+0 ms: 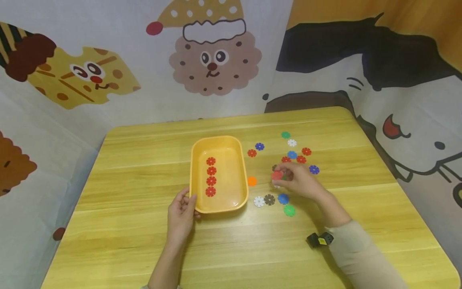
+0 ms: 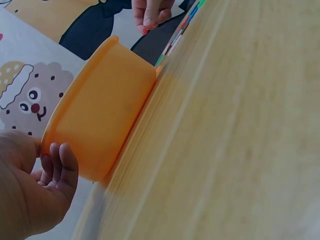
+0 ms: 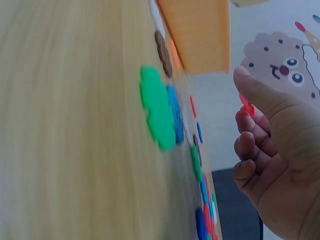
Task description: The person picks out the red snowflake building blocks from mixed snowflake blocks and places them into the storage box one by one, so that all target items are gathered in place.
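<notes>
A yellow tray [image 1: 242, 172] stands mid-table with a column of red flower discs [image 1: 211, 176] inside. My left hand [image 1: 182, 212] grips its near left corner, thumb on the rim; the left wrist view shows the fingers [image 2: 60, 165] curled against the tray wall [image 2: 105, 120]. My right hand [image 1: 297, 180] hovers to the right of the tray and pinches a red flower disc [image 1: 276, 175] between thumb and fingers; in the right wrist view the disc [image 3: 246, 106] peeks out behind the thumb [image 3: 265, 97].
Loose flower discs lie scattered right of the tray: orange [image 1: 252, 181], white [image 1: 258, 201], brown [image 1: 269, 199], blue [image 1: 283, 198], green [image 1: 289, 210] and several more farther back [image 1: 292, 150]. A small black device [image 1: 319, 239] lies by my right forearm. Cartoon-printed cloth walls surround the wooden table [image 1: 126, 168].
</notes>
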Available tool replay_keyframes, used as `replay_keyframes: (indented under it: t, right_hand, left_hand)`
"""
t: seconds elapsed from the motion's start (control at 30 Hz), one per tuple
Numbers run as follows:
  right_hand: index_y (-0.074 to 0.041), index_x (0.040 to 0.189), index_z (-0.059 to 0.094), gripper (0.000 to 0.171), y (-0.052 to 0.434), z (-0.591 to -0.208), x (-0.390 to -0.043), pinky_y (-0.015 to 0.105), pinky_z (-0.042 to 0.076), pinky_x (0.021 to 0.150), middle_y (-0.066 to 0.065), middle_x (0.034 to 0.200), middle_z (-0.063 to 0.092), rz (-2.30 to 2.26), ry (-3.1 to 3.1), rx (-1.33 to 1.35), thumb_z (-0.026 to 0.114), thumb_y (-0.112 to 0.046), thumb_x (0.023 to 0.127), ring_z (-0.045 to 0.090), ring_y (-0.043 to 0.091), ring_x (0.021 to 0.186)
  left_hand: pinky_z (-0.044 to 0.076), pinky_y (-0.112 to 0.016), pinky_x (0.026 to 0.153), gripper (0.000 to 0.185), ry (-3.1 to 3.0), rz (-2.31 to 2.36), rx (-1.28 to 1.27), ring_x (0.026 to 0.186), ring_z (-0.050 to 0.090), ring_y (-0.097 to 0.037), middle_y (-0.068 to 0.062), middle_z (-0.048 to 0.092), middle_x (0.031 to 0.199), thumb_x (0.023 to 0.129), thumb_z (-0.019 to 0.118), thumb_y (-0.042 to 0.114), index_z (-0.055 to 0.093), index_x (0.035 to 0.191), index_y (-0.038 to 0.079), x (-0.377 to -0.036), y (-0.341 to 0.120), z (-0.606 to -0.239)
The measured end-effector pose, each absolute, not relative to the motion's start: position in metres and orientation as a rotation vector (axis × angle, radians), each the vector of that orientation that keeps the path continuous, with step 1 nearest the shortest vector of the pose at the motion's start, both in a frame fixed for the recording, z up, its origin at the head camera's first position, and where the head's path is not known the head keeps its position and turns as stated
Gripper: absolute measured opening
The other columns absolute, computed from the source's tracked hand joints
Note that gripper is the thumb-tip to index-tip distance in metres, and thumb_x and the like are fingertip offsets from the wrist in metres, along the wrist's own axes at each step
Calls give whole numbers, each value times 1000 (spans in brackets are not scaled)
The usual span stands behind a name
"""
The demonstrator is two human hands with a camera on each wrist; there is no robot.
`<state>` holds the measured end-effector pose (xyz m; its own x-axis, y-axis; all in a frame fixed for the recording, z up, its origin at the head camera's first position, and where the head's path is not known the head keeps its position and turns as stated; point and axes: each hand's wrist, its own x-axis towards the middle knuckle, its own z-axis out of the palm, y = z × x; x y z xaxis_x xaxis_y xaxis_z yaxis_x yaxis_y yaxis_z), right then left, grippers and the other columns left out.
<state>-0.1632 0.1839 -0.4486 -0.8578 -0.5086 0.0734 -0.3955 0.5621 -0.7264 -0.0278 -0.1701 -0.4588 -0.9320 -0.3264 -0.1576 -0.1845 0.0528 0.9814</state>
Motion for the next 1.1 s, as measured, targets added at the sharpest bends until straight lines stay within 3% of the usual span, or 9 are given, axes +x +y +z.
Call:
replay_keyframes:
  t: [0.27, 0.5, 0.73, 1.1]
  right_hand:
    - [-8, 110, 71, 31, 159, -445, -160, 23, 49, 53, -2, 77, 61, -1268, 2567, -801, 84, -20, 85, 53, 17, 65]
    - [-7, 113, 71, 38, 141, -438, -158, 23, 49, 52, -3, 75, 60, -1293, 2544, -834, 85, -26, 84, 54, 17, 65]
    - [-10, 109, 72, 33, 123, -433, -157, 23, 49, 51, -3, 71, 58, -1320, 2494, -910, 85, -27, 83, 53, 16, 62]
    - [-4, 111, 71, 38, 90, -421, -152, 24, 54, 57, -4, 83, 63, -1288, 2494, -1078, 86, -22, 82, 55, 11, 68]
  left_hand:
    - [61, -27, 57, 42, -2195, -2032, 534, 64, 61, -13, -19, 59, 91, 103, 61, 18, 53, 142, 1, -29, -170, -459]
    - [61, -27, 57, 43, -2195, -2030, 542, 64, 61, -13, -20, 60, 92, 103, 61, 18, 52, 142, 1, -29, -170, -460]
    - [61, -27, 57, 43, -2198, -2026, 534, 64, 61, -13, -19, 60, 91, 103, 61, 18, 52, 142, 1, -28, -170, -460]
    - [61, -27, 56, 41, -2197, -2011, 537, 63, 61, -13, -21, 59, 91, 103, 62, 18, 54, 140, 2, -28, -170, -460]
